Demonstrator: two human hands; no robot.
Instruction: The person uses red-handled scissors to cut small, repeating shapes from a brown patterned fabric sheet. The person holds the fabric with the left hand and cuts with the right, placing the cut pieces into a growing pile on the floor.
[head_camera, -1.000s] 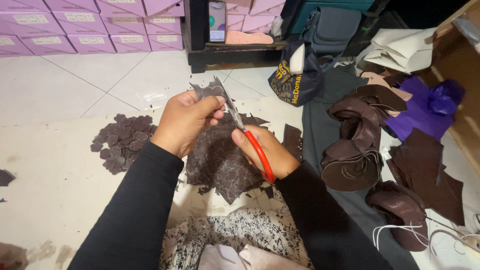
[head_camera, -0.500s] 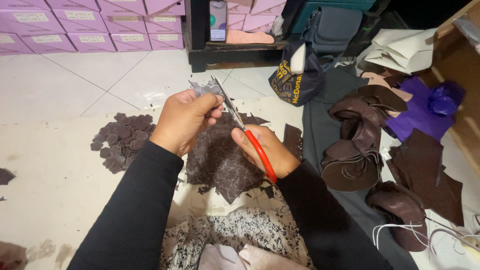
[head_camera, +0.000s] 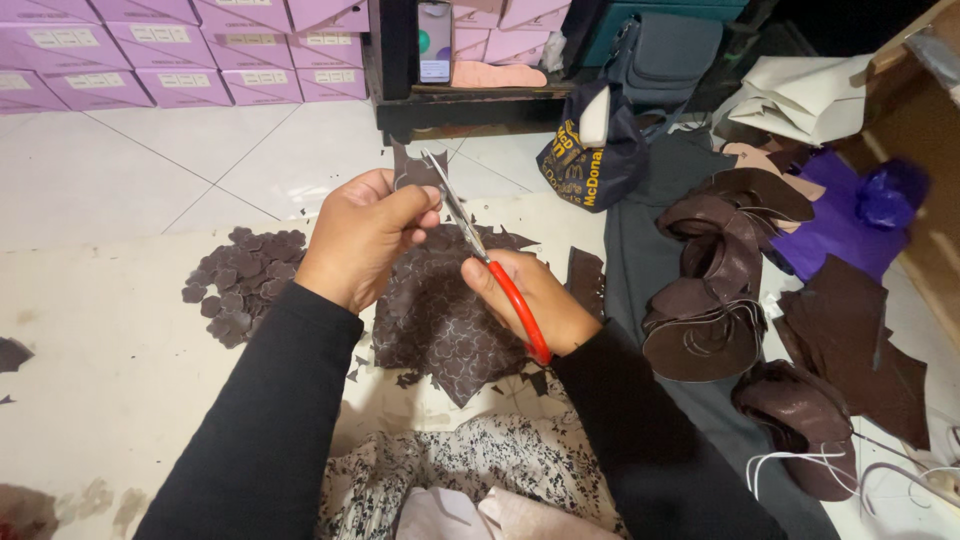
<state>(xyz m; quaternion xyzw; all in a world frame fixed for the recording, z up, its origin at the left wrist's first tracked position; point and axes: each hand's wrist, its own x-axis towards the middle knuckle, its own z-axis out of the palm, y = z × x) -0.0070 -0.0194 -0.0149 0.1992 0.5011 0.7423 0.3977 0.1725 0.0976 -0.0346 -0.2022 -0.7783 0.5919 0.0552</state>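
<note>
A: What lies at your far left?

B: Lilac boxes (head_camera: 180, 60) stacked along the wall, and nearer you a heap of small dark cut pieces (head_camera: 240, 285) on the pale sheet (head_camera: 110, 350) that covers the floor.

A: And your hands?

B: Your left hand (head_camera: 365, 235) is raised and pinches a small brown scrap (head_camera: 412, 170) between thumb and fingers. Your right hand (head_camera: 535, 300) is clenched round the red handles of the scissors (head_camera: 480, 250), whose blades point up and left and meet the scrap's right edge. I cannot tell how far the blades are parted.

A: What is under them?

B: A large brown patterned sheet of leather (head_camera: 445, 320) lies flat below both hands, with tiny offcuts about it. A speckled cloth (head_camera: 460, 465) lies across your lap.

A: Behind them?

B: A dark shelf (head_camera: 450, 105) with a phone (head_camera: 435, 40) standing on it and a pink insole (head_camera: 500, 73) beside the phone.

A: Further right?

B: A dark bag (head_camera: 590, 150) stands just behind a grey cloth (head_camera: 640, 260). On that cloth lies a pile of brown shoe uppers (head_camera: 715, 290). Beyond are flat brown leather pieces (head_camera: 850, 340) and purple material (head_camera: 850, 220).
</note>
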